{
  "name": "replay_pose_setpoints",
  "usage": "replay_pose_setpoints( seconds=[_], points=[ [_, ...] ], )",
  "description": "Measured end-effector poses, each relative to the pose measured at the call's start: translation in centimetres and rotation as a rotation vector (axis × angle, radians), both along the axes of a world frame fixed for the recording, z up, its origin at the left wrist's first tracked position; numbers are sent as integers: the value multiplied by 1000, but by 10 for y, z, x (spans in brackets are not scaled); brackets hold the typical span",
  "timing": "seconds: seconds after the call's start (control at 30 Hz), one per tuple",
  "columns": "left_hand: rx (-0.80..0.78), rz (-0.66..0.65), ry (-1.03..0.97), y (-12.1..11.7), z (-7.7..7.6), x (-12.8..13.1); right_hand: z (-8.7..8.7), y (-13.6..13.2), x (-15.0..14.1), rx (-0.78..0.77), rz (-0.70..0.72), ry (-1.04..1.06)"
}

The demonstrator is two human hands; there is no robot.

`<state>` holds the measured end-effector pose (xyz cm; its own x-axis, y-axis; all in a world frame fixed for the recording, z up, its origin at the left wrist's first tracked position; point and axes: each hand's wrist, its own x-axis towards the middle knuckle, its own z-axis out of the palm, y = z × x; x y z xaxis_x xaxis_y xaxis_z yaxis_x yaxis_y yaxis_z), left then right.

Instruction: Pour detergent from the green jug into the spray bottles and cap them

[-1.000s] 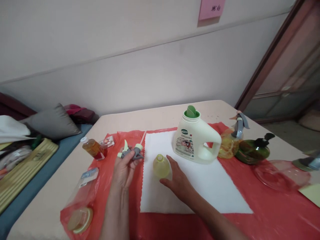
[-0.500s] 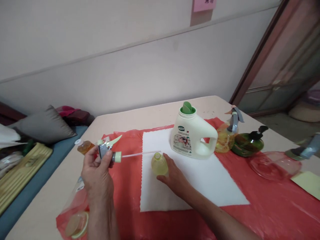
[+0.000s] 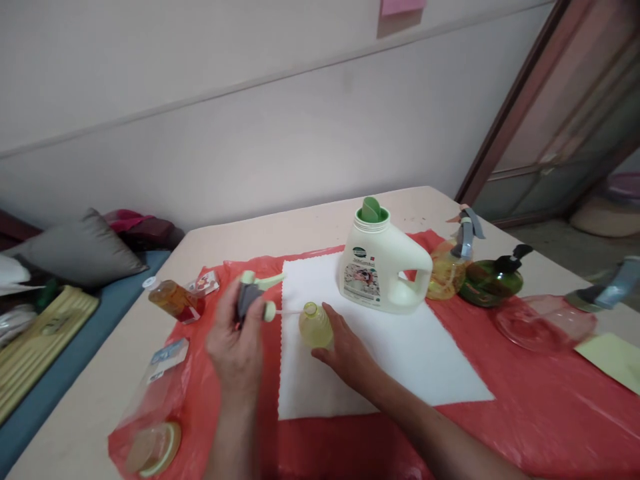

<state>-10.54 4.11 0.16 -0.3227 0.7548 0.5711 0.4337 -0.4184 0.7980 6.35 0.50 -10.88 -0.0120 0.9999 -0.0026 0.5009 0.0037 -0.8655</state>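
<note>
My left hand point(image 3: 239, 347) is closed round a grey and pale green spray trigger head point(image 3: 250, 303), blurred by motion. Its thin dip tube point(image 3: 289, 312) points right, towards the open mouth of a small yellow see-through bottle point(image 3: 316, 328). Whether the tube's tip is inside the neck or only beside it, I cannot tell. Thumb in front and fingers behind, my right hand point(image 3: 345, 350) grips this bottle from the right as it stands upright on a white cloth point(image 3: 400, 360). Behind it stands a large cream detergent jug point(image 3: 385, 267) with a green pouring spout.
Red plastic sheeting point(image 3: 500, 427) covers much of the table. On the right are a yellow spray bottle point(image 3: 447, 270), a green pump bottle point(image 3: 493, 283) and a pink spray bottle point(image 3: 545, 323) lying down. An amber bottle point(image 3: 175, 300) and a lidded jar point(image 3: 155, 450) lie on the left.
My left hand has moved right with the spray trigger head, bringing the dip tube up to the bottle's mouth. My right hand stays at the bottle.
</note>
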Motion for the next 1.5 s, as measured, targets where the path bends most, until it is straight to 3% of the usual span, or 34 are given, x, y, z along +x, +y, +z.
replay_pose_setpoints(
  seconds=[0.1,0.17,0.33,0.5,0.77,0.9,1.1,1.3,1.5],
  points=[
    [-102,-152,198,1,-16,20,-6,2,-1,20,-9,-8],
    [-196,-260,225,5,-25,30,-10,4,-2,22,-20,-12],
    [-438,-330,-2,13,-35,40,-13,13,-2,2,-43,27],
    [-468,-419,-207,17,-40,38,-5,19,2,22,-45,84],
    [-405,-489,-875,23,-25,28,23,7,19,222,-161,283],
    [-412,-539,-951,18,-19,27,36,-3,26,306,-164,299],
    [-392,-561,-907,7,-10,32,52,-13,31,447,-157,220],
    [-436,-588,-843,3,2,25,74,-24,32,126,-99,485],
    [-451,-592,-821,1,7,23,81,-34,22,-465,-22,1083]
  ],
)
